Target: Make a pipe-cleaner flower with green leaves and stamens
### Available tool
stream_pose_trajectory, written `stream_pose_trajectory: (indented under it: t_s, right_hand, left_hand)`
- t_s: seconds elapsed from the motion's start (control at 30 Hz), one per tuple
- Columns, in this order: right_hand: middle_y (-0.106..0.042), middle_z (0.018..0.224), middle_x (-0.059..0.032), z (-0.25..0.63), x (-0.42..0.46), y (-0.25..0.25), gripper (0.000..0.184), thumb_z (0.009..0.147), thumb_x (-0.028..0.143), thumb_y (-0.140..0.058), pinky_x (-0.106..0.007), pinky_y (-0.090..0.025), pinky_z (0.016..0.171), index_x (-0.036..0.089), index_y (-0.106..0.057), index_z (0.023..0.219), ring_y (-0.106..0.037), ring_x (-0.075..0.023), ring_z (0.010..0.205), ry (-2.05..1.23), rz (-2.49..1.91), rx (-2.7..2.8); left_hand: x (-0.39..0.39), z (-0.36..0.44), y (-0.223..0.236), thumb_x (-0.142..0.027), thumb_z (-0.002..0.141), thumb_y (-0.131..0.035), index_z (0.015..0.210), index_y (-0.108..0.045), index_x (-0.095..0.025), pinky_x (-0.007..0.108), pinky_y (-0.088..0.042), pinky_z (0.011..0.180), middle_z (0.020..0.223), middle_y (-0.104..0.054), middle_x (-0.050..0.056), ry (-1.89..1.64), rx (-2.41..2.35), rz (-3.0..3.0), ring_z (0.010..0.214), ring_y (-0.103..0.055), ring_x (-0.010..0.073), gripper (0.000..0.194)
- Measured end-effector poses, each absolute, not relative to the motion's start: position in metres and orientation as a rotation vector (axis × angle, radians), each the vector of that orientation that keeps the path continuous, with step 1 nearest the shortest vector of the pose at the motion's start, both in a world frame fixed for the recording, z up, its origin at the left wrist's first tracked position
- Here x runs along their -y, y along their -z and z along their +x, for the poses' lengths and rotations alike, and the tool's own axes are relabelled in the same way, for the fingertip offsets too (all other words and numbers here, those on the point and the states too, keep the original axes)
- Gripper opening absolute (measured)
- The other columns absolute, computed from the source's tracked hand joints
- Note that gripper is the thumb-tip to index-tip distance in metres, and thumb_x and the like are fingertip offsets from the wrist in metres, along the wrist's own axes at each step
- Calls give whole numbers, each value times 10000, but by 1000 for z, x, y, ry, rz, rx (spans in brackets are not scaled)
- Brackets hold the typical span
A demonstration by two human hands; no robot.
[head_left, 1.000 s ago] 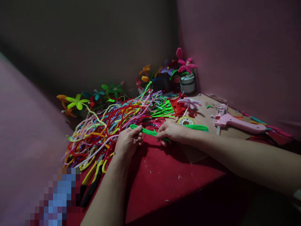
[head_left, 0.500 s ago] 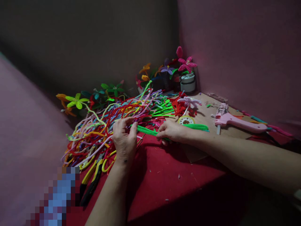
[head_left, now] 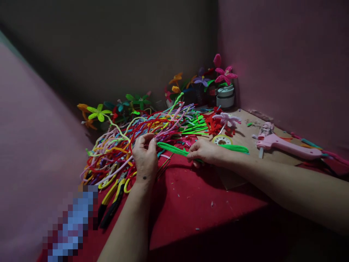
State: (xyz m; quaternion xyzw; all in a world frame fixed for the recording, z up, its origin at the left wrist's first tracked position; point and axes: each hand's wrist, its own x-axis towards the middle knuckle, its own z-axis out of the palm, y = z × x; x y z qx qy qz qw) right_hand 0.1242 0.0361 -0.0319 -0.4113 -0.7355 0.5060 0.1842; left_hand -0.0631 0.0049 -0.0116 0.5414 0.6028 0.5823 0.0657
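A bent bundle of green pipe cleaners (head_left: pixel 172 148) stretches between my hands above the red table covering. My right hand (head_left: pixel 203 151) pinches it around the middle, and a longer green part (head_left: pixel 234 148) shows beyond the wrist. At the bundle's rounded left end, my left hand (head_left: pixel 145 153) is closed with thumb and fingers at the tip; its exact grip is partly hidden. Behind and left of that hand spreads a large tangled heap of coloured pipe cleaners (head_left: pixel 109 153). Bright green cut pieces (head_left: pixel 195 127) lie just behind the bundle.
Yellow-black pliers (head_left: pixel 113 200) lie left of my left forearm. A pink glue gun (head_left: pixel 291 145) rests on a brown board (head_left: pixel 280 158) at right. A tape roll (head_left: pixel 222 139) and lilac flower (head_left: pixel 227 118) stand behind my right hand. Finished flowers (head_left: pixel 226 74) line the back wall.
The view has shifted, so most things sit further right. My left thumb has drawn back to the green bundle's end, and its rounded tip now shows. My right hand keeps its pinch.
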Motion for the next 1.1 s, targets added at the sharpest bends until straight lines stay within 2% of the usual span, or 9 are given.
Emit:
stream_pose_trajectory:
  t_s: [0.23, 0.4, 0.57, 0.73, 0.83, 0.97, 1.1]
  right_hand:
    - [-592, 493, -33, 124, -36, 33, 189, 685, 246, -533, -179, -319, 381, 100, -626, 611, -474, -74, 400, -1398, -1156, 2095]
    - [-595, 484, -24, 124, -35, 32, 186, 679, 242, -538, -185, -315, 379, 102, -640, 612, -470, -76, 399, -1384, -1176, 2096]
    - [-572, 467, -12, 124, -35, 31, 175, 671, 238, -543, -181, -308, 370, 107, -629, 594, -461, -75, 399, -1388, -1196, 2108]
    - [-546, 446, -1, 124, -33, 28, 188, 679, 226, -518, -180, -275, 358, 112, -610, 561, -410, -60, 371, -1310, -1203, 2186]
    - [-521, 427, 9, 125, -31, 25, 189, 672, 176, -489, -183, -258, 362, 120, -577, 515, -391, -55, 364, -1251, -1214, 2246]
    - [-515, 436, 13, 125, -29, 22, 186, 678, 161, -474, -183, -252, 371, 123, -566, 520, -389, -55, 369, -1198, -1235, 2298]
    - [-537, 467, 3, 126, -30, 22, 165, 685, 188, -494, -180, -266, 390, 124, -583, 562, -425, -67, 399, -1160, -1224, 2413]
  left_hand:
    - [-2, -56, 16, -207, 773, -513, 848, -604, -179, 303, -412, 759, 819, -577, 37, -1688, -1976, 2182, 815, -527, 169, 121]
    - [-1, -54, 17, -180, 780, -508, 827, -597, -171, 311, -417, 757, 804, -582, 33, -1656, -1970, 2309, 805, -522, 168, 101]
    - [3, -47, 17, -169, 773, -523, 827, -605, -179, 329, -399, 824, 856, -590, 41, -1542, -1853, 2500, 885, -508, 176, 98]
    - [8, -37, 16, -163, 790, -503, 859, -612, -193, 341, -368, 870, 904, -620, 32, -1140, -1505, 2747, 896, -518, 165, 133]
    - [10, -33, 16, -168, 827, -447, 877, -604, -191, 360, -318, 924, 865, -640, 19, -832, -1370, 2832, 832, -526, 148, 167]
    - [10, -33, 17, -184, 861, -382, 844, -597, -177, 326, -348, 849, 765, -636, 15, -531, -1361, 2854, 728, -508, 144, 215]
    - [7, -35, 19, -164, 846, -402, 695, -573, -163, 288, -360, 745, 630, -584, 7, -292, -1343, 2892, 606, -464, 131, 228]
